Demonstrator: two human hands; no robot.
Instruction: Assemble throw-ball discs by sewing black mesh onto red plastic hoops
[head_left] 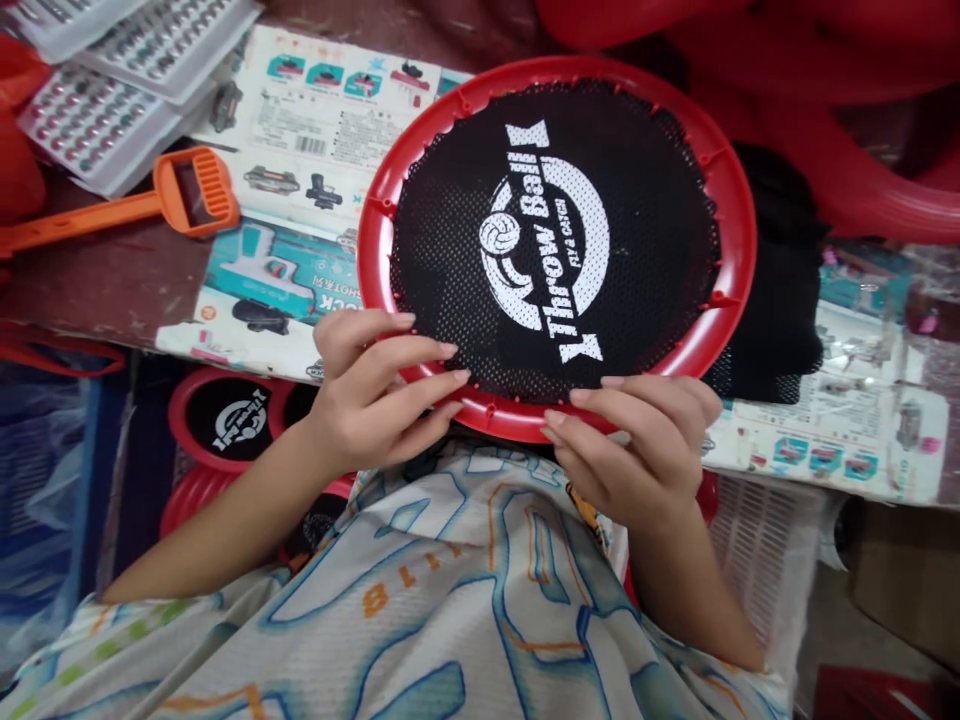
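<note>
In front of me lies a round throw-ball paddle, a red plastic ring (739,215) with a black mesh disc (645,200) printed "Throw Ball" in white. Small pegs along the ring's inner edge poke through the mesh border. My left hand (379,390) grips the lower left of the ring, its fingertips over the mesh edge. At the lower right, my right hand (637,435) grips the rim with bent fingers near the mesh edge. Both thumbs are hidden. More black mesh (784,290) sticks out behind the ring on the right.
Printed cardboard (292,180) covers the tabletop under the ring. An orange plastic tool (196,190) and white trays of small balls (97,125) are at left. Red rings (885,190) pile up at upper right. Finished-looking paddles (225,420) sit below the table edge, and a white basket (765,550) stands lower right.
</note>
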